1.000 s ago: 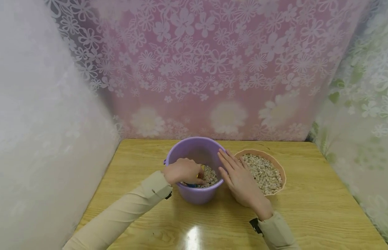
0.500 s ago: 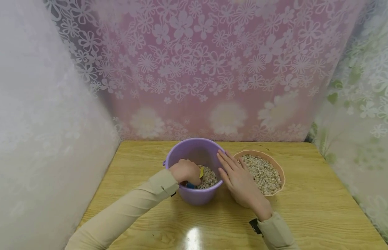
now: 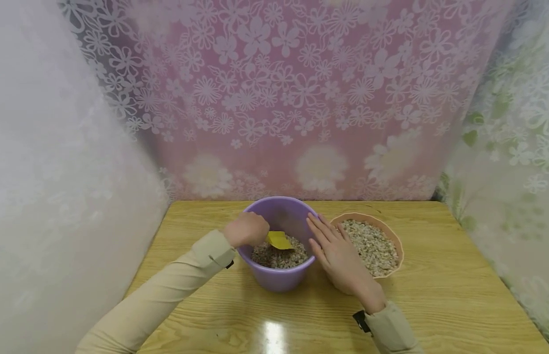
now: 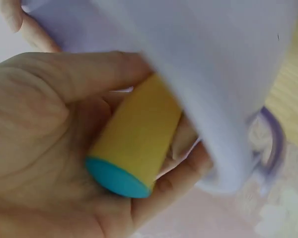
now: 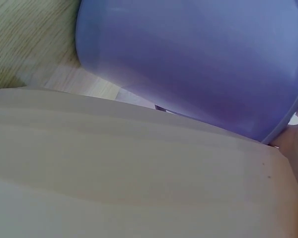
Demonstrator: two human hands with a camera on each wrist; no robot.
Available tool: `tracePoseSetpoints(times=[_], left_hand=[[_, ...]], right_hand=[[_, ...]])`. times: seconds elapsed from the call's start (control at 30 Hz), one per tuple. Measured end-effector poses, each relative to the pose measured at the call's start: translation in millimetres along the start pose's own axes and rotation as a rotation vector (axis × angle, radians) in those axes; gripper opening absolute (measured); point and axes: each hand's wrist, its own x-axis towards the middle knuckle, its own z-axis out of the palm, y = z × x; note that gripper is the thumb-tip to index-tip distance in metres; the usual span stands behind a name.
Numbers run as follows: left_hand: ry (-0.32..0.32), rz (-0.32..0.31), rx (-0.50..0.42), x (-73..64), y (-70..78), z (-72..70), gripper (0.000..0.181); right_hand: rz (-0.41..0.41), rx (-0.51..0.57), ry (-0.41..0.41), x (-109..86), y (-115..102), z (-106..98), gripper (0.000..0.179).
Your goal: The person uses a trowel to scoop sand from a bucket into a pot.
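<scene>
A purple bucket [image 3: 280,281] with small pale pebbles [image 3: 277,259] in its bottom stands on the table. At its left rim my left hand [image 3: 247,229] grips a yellow shovel [image 3: 279,240], whose blade shows over the pebbles. The left wrist view shows the shovel's thick yellow handle [image 4: 139,131] with a teal end lying in the curled fingers. My right hand [image 3: 342,258] lies with straight fingers, their tips against the bucket's right rim. Beside that hand is a peach bowl [image 3: 400,246] of similar pebbles, whose wall fills much of the right wrist view.
The wooden table [image 3: 438,295] carries both containers near its back edge. A pink flowered cloth [image 3: 318,108] hangs behind it, with pale coverings at left and right. The bucket's handle [image 4: 275,144] shows in the left wrist view.
My left hand reached deeper into the bucket, then drew back up and left to the rim. The yellow blade has come into sight. My right hand has stayed in place.
</scene>
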Motion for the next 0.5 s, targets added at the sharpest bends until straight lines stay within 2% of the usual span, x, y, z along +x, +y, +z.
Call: tracePoseSetpoints(times=[0.13,0.17,0.23,0.3,0.5], left_hand=[[0.035,0.015,0.108,0.9,4.3,0.2,0.013],[0.043,0.011,0.134,1.5,6.9,2.1,0.011],[0.057,0.0,0.179,3.3,12.5,7.6,0.022],[0.059,-0.017,0.224,5.3,17.2,13.5,0.024],[0.046,-0.088,0.385,13.0,19.2,27.4,0.014]], right_hand=[[-0.004,-0.008,0.009,0.3,0.7,-0.1,0.055],[-0.005,-0.011,0.013,0.4,1.2,0.1,0.055],[-0.007,-0.018,0.024,0.2,1.7,-0.2,0.055],[-0.011,-0.017,0.033,0.5,1.6,-0.6,0.054],[-0.003,-0.008,0.025,1.2,0.4,-0.3,0.055]])
